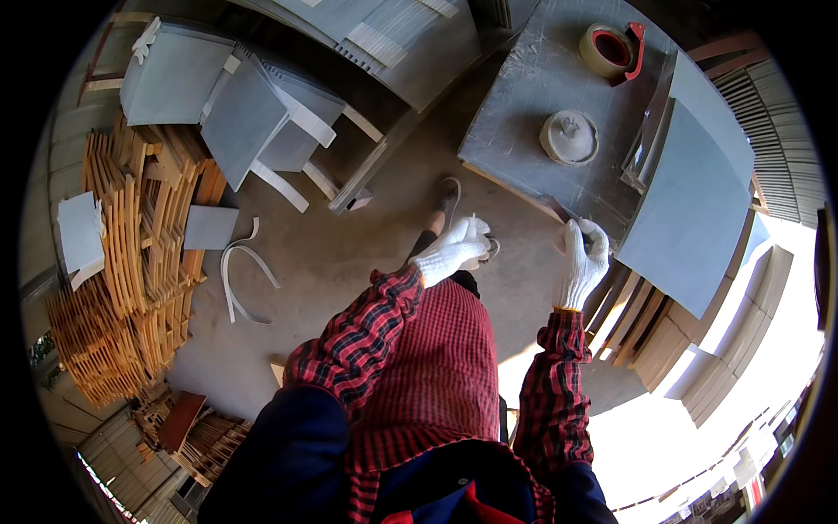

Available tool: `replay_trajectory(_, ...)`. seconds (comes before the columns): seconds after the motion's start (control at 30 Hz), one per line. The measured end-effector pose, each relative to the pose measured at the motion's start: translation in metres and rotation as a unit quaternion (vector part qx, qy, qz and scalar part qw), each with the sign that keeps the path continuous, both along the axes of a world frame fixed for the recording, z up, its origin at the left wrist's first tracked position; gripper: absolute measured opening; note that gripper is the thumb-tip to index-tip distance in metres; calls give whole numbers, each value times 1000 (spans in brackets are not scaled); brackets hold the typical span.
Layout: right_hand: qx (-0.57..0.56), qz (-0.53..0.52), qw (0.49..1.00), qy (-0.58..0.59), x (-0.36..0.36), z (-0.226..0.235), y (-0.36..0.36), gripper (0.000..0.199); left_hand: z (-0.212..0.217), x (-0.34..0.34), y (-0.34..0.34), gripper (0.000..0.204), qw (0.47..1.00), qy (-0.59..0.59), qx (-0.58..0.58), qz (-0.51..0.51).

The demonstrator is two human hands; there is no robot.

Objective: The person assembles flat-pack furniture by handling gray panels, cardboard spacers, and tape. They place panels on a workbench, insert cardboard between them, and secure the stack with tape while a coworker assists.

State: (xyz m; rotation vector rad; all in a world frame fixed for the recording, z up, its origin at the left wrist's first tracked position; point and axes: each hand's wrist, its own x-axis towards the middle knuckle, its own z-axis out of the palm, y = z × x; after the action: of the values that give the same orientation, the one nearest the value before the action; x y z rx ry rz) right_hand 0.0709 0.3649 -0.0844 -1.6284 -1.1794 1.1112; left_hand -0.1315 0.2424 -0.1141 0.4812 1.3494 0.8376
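My left hand (456,249), in a white knit glove, is raised over the floor in front of my body. Its fingers are drawn together, and whatever they may hold is too small to tell. My right hand (584,262), gloved the same way, is by the near corner of a grey worktable (515,131), fingers curled and pinched. A dark, thin, flat piece (554,209) lies at the table's edge close to its fingertips; I cannot tell whether it is gripped. On the table sit a round, whitish, crusted container (569,138) and a red tape dispenser (630,54) with a tape roll (606,50).
Large grey panels (690,210) lie to the right of the worktable. At left are stacked wooden slats (131,236), and grey boards (244,122) stand on a frame. A curled white strip (234,279) lies on the floor. Bright sunlight falls at lower right.
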Motion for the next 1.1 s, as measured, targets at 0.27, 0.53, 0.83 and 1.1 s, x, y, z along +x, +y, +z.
replay_trajectory(0.27, -29, 186, 964, -187, 0, 2, -16, 24, -73, -28, -12, 43, 974, -194, -98, 69)
replay_trajectory(0.53, -154, 143, 969, -133, -19, -45, -66, 19, -177, -25, -5, 41, 994, -84, -67, 19)
replay_trajectory(0.83, -8, 214, 956, -198, -34, -194, -67, 28, -245, -24, 36, 35, 991, -125, -37, -38)
replay_trajectory(1.1, -41, 248, 954, -166, -51, -266, -44, 30, -311, -11, 47, 36, 989, -141, -21, 37)
